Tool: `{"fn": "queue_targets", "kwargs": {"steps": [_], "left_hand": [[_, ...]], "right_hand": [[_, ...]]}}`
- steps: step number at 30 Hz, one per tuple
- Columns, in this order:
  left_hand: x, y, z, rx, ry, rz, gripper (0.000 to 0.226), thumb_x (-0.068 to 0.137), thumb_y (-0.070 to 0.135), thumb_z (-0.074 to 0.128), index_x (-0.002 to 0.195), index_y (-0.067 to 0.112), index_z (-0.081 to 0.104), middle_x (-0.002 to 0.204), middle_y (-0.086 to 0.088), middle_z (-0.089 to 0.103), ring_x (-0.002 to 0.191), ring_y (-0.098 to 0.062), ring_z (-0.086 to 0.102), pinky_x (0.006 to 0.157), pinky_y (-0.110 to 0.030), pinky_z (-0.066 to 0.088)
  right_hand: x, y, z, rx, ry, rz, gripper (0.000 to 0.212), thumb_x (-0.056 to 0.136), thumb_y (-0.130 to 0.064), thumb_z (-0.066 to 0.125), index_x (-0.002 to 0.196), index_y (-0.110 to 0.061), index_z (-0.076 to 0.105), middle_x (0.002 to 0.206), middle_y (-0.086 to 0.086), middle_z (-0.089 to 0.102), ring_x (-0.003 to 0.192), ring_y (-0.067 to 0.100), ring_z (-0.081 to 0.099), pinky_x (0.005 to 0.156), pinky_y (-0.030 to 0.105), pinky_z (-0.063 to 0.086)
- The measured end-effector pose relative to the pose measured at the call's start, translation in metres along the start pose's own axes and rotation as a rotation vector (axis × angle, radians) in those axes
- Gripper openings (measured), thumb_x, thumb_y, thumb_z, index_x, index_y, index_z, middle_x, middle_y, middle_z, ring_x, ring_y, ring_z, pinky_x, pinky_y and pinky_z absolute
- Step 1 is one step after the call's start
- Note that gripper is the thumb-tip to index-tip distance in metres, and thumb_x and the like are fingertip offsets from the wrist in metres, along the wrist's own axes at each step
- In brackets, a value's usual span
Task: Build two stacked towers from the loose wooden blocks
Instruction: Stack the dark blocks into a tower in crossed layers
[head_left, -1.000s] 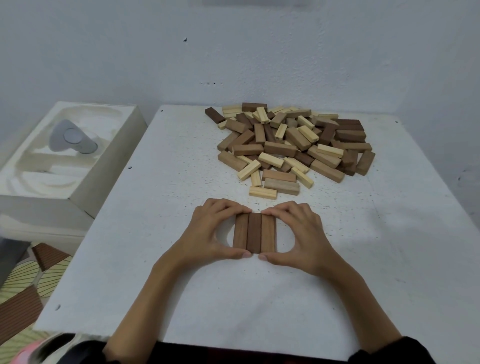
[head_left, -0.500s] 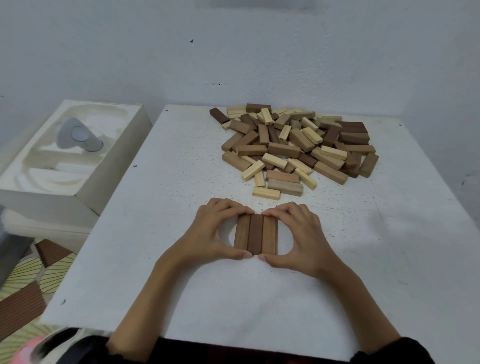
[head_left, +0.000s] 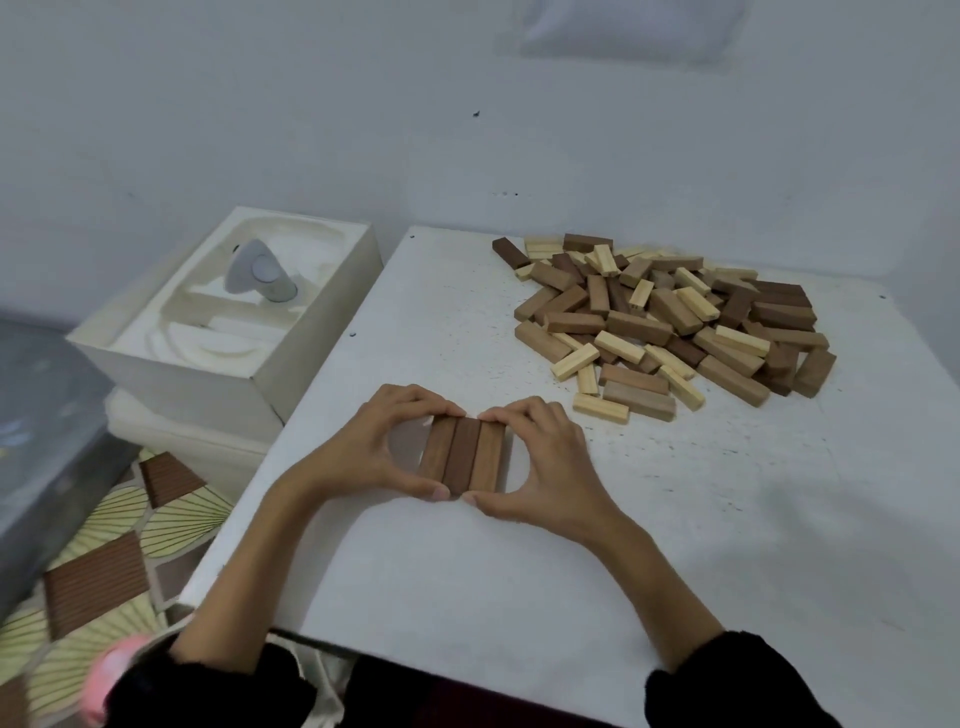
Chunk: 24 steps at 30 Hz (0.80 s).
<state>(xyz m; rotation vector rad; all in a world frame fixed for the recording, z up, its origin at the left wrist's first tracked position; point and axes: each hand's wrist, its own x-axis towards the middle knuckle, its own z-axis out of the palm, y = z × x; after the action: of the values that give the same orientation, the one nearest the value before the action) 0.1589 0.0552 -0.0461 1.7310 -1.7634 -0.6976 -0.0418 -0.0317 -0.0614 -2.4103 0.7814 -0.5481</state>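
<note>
Across the middle and right of the frame spreads the white, speckled worktop (head_left: 675, 545). At the left of the frame, beside it and lower down, sits an open white box (head_left: 291, 364) with a moulded insert that holds a rounded grey object (head_left: 260, 273).

Toward the upper right of the worktop lies the pile of loose blocks (head_left: 670, 322), with pale, mid-brown and dark pieces heaped at all angles, well apart from the hands.

Near the centre, the left hand (head_left: 358, 452) and the right hand (head_left: 550, 462) face each other. Each has its fingers curled over the far end and its thumb against the near end of the row of three blocks (head_left: 462, 454). The hands frame the row and pinch it from both sides.

The row lies flat, its three brown pieces side by side and touching, the long edges running away from the person. It looks like the first layer of one tower; nothing is stacked on it yet.

The blocks appear stiff, light and smooth-sided, so they should slide easily on the worktop and shift under a careless nudge. A pinch across the long sides, near the middle, seems the surest hold.

No brand, label or writing can be read anywhere.
</note>
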Motion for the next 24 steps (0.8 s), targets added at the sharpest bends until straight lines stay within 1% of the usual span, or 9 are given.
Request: {"fn": "queue_targets", "kwargs": {"steps": [3,6,8,10,12,15,19,22,24], "left_hand": [[-0.004,-0.015,-0.019,0.021,0.003,-0.038,0.076,0.046,0.079,0.071,0.116,0.061,0.050,0.120,0.026,0.052,0.121,-0.006,0.039,0.104,-0.031,0.031],[-0.007,-0.030,-0.033,0.047,0.003,-0.054,0.076,0.045,0.083,0.067,0.116,0.063,0.048,0.120,0.026,0.052,0.120,-0.007,0.039,0.104,-0.029,0.030],[-0.008,-0.038,-0.039,0.067,0.004,-0.048,0.076,0.045,0.081,0.069,0.116,0.062,0.049,0.119,0.026,0.052,0.117,-0.008,0.041,0.101,-0.023,0.030],[-0.005,-0.043,-0.043,0.060,0.011,-0.060,0.074,0.047,0.070,0.076,0.116,0.057,0.053,0.118,0.026,0.053,0.115,-0.009,0.042,0.100,-0.022,0.031],[0.001,-0.048,-0.047,0.050,0.021,-0.077,0.069,0.049,0.061,0.077,0.114,0.053,0.056,0.117,0.026,0.054,0.115,-0.007,0.042,0.101,-0.023,0.031],[0.016,-0.052,-0.052,0.046,0.002,-0.086,0.070,0.048,0.060,0.076,0.114,0.050,0.054,0.115,0.026,0.054,0.114,-0.005,0.040,0.099,-0.017,0.029],[0.038,-0.056,-0.057,0.041,-0.031,-0.089,0.075,0.049,0.061,0.075,0.119,0.042,0.055,0.117,0.026,0.052,0.114,0.000,0.038,0.095,-0.012,0.028],[0.051,-0.058,-0.059,0.037,-0.045,-0.106,0.075,0.048,0.062,0.073,0.118,0.045,0.053,0.117,0.029,0.050,0.113,-0.002,0.037,0.093,-0.012,0.028],[0.056,-0.060,-0.059,0.023,-0.045,-0.111,0.073,0.048,0.062,0.073,0.117,0.047,0.053,0.117,0.029,0.050,0.113,-0.003,0.037,0.093,-0.013,0.028]], "right_hand": [[0.018,-0.010,0.015,0.006,0.013,-0.016,0.082,0.052,-0.071,0.050,0.122,-0.028,0.052,0.111,-0.011,0.043,0.105,0.008,0.037,0.085,0.023,0.022],[0.032,-0.019,0.030,0.000,0.020,-0.031,0.083,0.051,-0.072,0.049,0.122,-0.028,0.053,0.111,-0.009,0.044,0.106,0.009,0.038,0.087,0.024,0.022],[0.039,-0.022,0.037,-0.008,0.025,-0.039,0.084,0.051,-0.072,0.048,0.122,-0.028,0.053,0.112,-0.009,0.045,0.106,0.009,0.039,0.088,0.025,0.024],[0.046,-0.023,0.040,-0.010,0.032,-0.033,0.085,0.050,-0.072,0.047,0.122,-0.028,0.053,0.112,-0.009,0.045,0.106,0.009,0.039,0.089,0.024,0.024],[0.055,-0.022,0.041,-0.014,0.034,-0.024,0.084,0.051,-0.071,0.050,0.123,-0.028,0.052,0.113,-0.008,0.045,0.107,0.010,0.038,0.089,0.025,0.024],[0.068,-0.018,0.039,-0.016,0.029,0.001,0.077,0.057,-0.062,0.067,0.124,-0.027,0.052,0.114,-0.006,0.045,0.109,0.012,0.038,0.090,0.025,0.024],[0.083,-0.008,0.037,-0.013,0.059,0.027,0.082,0.051,-0.071,0.055,0.122,-0.029,0.053,0.112,-0.009,0.045,0.108,0.009,0.037,0.088,0.024,0.022],[0.091,-0.003,0.035,-0.023,0.058,0.047,0.077,0.055,-0.063,0.061,0.123,-0.028,0.053,0.113,-0.007,0.045,0.110,0.011,0.037,0.088,0.024,0.020],[0.095,-0.001,0.034,-0.032,0.063,0.053,0.075,0.057,-0.060,0.061,0.124,-0.026,0.052,0.114,-0.006,0.045,0.111,0.012,0.037,0.088,0.024,0.021]]}}
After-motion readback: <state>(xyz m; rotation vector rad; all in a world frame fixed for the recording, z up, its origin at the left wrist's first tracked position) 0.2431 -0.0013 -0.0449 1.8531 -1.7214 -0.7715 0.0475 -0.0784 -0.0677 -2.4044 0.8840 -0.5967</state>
